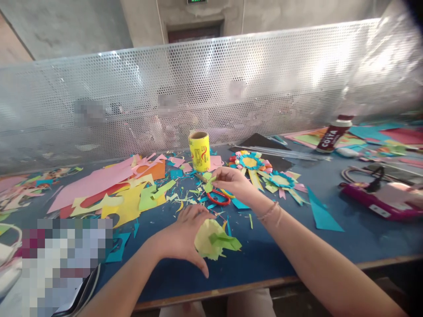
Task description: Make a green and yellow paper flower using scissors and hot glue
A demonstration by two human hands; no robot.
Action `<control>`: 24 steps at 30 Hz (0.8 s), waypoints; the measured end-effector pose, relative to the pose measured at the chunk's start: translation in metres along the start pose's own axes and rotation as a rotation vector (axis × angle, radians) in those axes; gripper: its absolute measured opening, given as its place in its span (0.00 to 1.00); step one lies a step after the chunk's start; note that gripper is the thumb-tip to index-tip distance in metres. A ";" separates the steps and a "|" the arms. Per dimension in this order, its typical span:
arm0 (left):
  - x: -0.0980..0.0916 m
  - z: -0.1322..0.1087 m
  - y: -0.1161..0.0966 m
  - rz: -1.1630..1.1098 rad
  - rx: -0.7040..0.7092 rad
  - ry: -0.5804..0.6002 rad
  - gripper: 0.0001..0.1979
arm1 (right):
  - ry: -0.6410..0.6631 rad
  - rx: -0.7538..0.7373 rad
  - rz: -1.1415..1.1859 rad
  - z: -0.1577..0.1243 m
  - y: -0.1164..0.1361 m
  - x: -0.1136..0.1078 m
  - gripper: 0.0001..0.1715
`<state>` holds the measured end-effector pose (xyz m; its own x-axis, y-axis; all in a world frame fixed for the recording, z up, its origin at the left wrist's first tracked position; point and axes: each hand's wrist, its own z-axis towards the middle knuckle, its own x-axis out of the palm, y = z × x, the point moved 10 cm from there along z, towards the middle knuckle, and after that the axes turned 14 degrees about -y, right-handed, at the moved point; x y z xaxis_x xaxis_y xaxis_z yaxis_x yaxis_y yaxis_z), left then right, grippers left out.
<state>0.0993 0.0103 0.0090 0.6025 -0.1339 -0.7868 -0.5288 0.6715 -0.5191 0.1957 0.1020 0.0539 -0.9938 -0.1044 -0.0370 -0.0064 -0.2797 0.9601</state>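
My left hand (185, 235) is spread low over the table near its front edge, thumb and fingers apart. Between them lies a pale yellow-green paper piece (206, 242) with a jagged edge and a brighter green strip (228, 241) on it. Farther forward, my right hand (229, 178) pinches a small light green paper piece (209, 179). Just below that hand are the red handles of scissors (220, 198) on the table. A yellow tape roll (199, 152) stands upright behind it. Paper rosettes in blue, yellow and pink (250, 161) lie to the right of the roll.
Pink sheets (95, 182), yellow sheets (127, 202) and many scraps cover the left side. A blurred-out object (66, 264) is at the lower left. At right are a Costa bottle (333, 135), a magenta device (380, 202) and a blue triangle (322, 213). A perforated metal screen (205, 83) stands behind.
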 end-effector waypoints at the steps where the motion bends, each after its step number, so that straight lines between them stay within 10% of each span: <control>1: 0.002 -0.001 -0.006 -0.001 0.047 0.031 0.44 | 0.001 0.003 0.003 0.001 -0.001 -0.001 0.11; 9: 0.001 0.007 -0.006 -0.049 0.037 0.060 0.21 | -0.064 0.034 0.128 0.010 -0.004 -0.016 0.11; 19: -0.047 0.006 0.069 -0.487 -0.504 -0.591 0.13 | -0.341 0.001 0.225 0.010 -0.011 -0.036 0.10; 24: -0.036 0.003 0.089 -0.700 -0.705 -0.655 0.17 | -0.457 0.044 0.265 0.008 -0.018 -0.042 0.11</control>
<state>0.0325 0.0766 -0.0082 0.9736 0.2238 -0.0450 -0.0518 0.0245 -0.9984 0.2370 0.1192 0.0405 -0.9089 0.2632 0.3235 0.2566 -0.2585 0.9313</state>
